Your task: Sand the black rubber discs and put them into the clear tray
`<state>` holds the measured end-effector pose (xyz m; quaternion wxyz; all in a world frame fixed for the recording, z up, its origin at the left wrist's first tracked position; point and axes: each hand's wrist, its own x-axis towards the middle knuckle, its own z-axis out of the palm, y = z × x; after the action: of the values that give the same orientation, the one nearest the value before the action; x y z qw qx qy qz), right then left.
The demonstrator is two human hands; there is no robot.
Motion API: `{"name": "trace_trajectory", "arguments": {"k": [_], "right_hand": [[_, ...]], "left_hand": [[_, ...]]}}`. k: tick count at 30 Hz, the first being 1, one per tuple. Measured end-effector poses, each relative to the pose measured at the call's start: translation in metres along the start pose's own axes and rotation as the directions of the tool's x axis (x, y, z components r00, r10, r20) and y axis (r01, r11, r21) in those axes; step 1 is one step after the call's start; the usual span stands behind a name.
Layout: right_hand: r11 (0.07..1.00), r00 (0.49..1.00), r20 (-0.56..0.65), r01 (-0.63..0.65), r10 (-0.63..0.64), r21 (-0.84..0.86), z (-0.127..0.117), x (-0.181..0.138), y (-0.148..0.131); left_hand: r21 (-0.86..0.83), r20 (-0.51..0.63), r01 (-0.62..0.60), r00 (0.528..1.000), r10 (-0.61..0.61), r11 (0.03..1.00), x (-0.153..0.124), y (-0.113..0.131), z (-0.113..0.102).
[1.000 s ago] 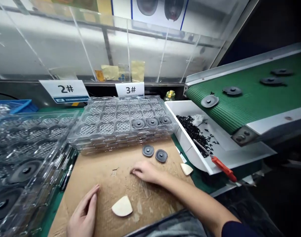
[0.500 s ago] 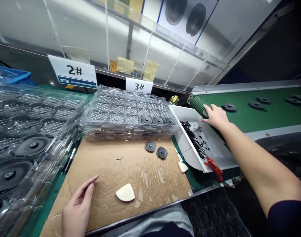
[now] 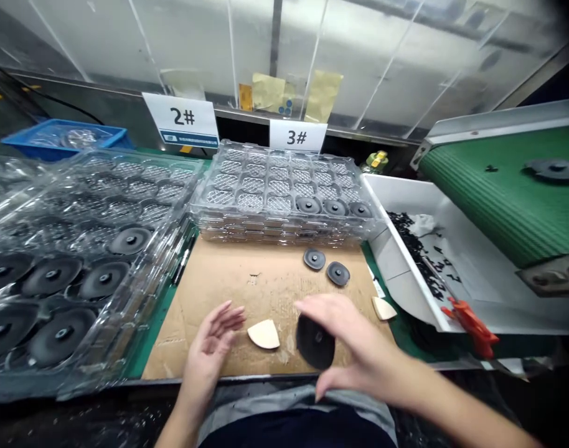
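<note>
Head view, looking down on the bench: the right hand [image 3: 354,348] sits low and centre-right in the frame, curled round a black rubber disc [image 3: 315,341], thumb below and fingers over the top edge, holding it just above the brown cardboard sheet [image 3: 228,280]. The left hand [image 3: 213,345] is beside it at lower centre, fingers spread and loosely open, holding nothing, its fingertips pointing toward a pale wedge-shaped piece [image 3: 264,334] lying on the cardboard between the two hands. Just up from the right hand, two smaller black discs [image 3: 326,266] lie side by side on the cardboard, and a second pale wedge [image 3: 383,308] rests near the sheet's right edge. Behind them, centre frame, a stack of clear blister trays [image 3: 279,193] carries three discs in its front row. At right, a white bin [image 3: 457,261] holds black scraps, with the green conveyor [image 3: 499,186] above it.
</note>
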<state>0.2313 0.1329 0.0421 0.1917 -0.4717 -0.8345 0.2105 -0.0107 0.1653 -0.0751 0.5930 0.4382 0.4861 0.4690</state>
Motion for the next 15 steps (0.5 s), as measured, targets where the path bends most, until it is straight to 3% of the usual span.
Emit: {"name": "trace_trajectory", "arguments": {"k": [3,6,10,15], "right_hand": [[0.976,1.0,-0.016,0.029,-0.026,0.217,0.058,-0.005,-0.012],[0.94,0.998,-0.062,0.017,0.004,0.341,0.091,-0.008,-0.02],[0.93,0.998,-0.055,-0.013,0.036,0.369,0.097,-0.01,-0.021],[0.934,0.942,-0.137,-0.27,0.307,0.233,0.103,-0.001,0.005]], "left_hand": [[-0.239,0.184,0.151,0.977,-0.108,0.959,-0.035,0.005,0.019],[-0.318,0.226,0.336,0.935,-0.273,0.886,-0.062,0.009,0.03],[-0.399,0.227,0.474,0.88,-0.416,0.785,-0.071,0.02,0.027],[-0.601,0.282,0.455,0.89,-0.358,0.657,-0.071,0.026,0.018]]}}
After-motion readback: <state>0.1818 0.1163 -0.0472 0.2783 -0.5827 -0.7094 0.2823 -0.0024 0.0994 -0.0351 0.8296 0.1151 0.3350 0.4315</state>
